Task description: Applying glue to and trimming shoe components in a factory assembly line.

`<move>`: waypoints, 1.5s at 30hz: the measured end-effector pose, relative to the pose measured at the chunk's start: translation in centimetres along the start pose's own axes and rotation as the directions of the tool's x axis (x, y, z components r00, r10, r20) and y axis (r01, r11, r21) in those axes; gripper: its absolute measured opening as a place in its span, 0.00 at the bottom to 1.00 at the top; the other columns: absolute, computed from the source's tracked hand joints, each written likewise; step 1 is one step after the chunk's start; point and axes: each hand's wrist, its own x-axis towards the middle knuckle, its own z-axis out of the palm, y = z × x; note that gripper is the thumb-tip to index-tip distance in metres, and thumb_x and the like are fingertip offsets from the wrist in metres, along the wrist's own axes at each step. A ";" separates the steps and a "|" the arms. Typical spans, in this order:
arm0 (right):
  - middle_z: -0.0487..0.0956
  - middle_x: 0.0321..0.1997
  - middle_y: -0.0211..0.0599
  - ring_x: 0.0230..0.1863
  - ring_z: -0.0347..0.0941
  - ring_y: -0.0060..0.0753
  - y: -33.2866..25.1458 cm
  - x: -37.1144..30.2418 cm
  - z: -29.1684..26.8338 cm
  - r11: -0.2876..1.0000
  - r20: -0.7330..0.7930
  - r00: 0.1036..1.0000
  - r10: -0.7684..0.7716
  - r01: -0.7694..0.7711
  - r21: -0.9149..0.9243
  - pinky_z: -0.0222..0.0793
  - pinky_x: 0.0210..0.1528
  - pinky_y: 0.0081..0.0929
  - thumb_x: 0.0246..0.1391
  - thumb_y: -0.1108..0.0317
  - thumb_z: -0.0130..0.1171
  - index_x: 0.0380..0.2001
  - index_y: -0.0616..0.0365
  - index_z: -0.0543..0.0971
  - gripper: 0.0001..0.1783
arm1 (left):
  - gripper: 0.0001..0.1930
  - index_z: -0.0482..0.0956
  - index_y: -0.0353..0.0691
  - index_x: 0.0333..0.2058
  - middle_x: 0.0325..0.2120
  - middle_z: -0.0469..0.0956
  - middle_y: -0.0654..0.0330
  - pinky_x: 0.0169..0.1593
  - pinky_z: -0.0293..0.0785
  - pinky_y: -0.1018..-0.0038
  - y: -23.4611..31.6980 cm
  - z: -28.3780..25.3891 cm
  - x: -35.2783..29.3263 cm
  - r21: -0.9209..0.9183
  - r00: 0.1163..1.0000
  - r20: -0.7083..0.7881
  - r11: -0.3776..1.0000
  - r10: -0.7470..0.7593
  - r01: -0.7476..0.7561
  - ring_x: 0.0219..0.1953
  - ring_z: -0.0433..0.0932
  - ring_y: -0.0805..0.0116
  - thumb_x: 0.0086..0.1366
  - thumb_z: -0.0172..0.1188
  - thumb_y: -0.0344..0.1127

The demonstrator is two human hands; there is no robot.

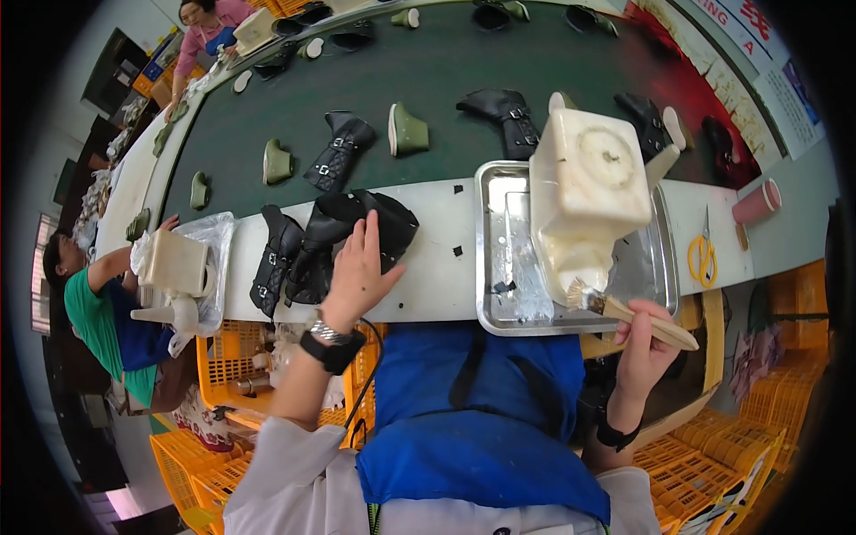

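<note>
Brush [619, 311] partly hidden by right hand [646, 355], boot [325, 230] by left hand [358, 280].

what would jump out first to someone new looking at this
Probably the big white container standing upside down in a metal tray right of centre, with a brush in the person's right grip and its bristles close by the container's lower end. Next, the black boot under the open left grip, and beyond it the dark green surface dotted with black and green footwear.

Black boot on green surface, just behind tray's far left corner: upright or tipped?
Tipped: the black boot lies on its side, shaft pointing left.
</note>
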 end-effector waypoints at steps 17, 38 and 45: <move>0.71 0.19 0.27 0.19 0.64 0.12 0.6 2.6 -2.4 0.991 -0.136 0.986 0.094 -0.106 -0.086 0.59 0.21 0.09 0.54 0.71 0.53 0.33 0.64 0.76 0.07 | 0.41 0.56 0.36 0.56 0.43 0.70 0.55 0.45 0.68 0.74 5.5 -0.5 -0.2 -0.740 0.941 -0.136 0.664 -0.311 0.112 0.42 0.72 0.67 0.42 0.65 0.30; 0.75 0.17 0.35 0.17 0.66 0.17 4.4 4.6 -2.1 0.895 0.137 0.982 0.127 -0.054 -0.443 0.62 0.20 0.18 0.49 0.69 0.57 0.27 0.68 0.77 0.10 | 0.40 0.62 0.33 0.51 0.41 0.73 0.58 0.48 0.68 0.73 5.5 -2.1 -1.7 -0.868 0.878 0.474 -0.131 0.064 0.478 0.42 0.73 0.66 0.40 0.66 0.46; 0.74 0.16 0.44 0.16 0.70 0.33 4.5 4.7 -1.5 0.813 0.293 0.936 0.194 0.014 -0.581 0.65 0.22 0.25 0.48 0.66 0.57 0.26 0.65 0.78 0.10 | 0.39 0.63 0.33 0.50 0.40 0.73 0.58 0.46 0.69 0.74 5.9 -2.6 -0.7 -0.871 0.872 0.482 -0.057 0.080 0.487 0.41 0.73 0.68 0.40 0.65 0.47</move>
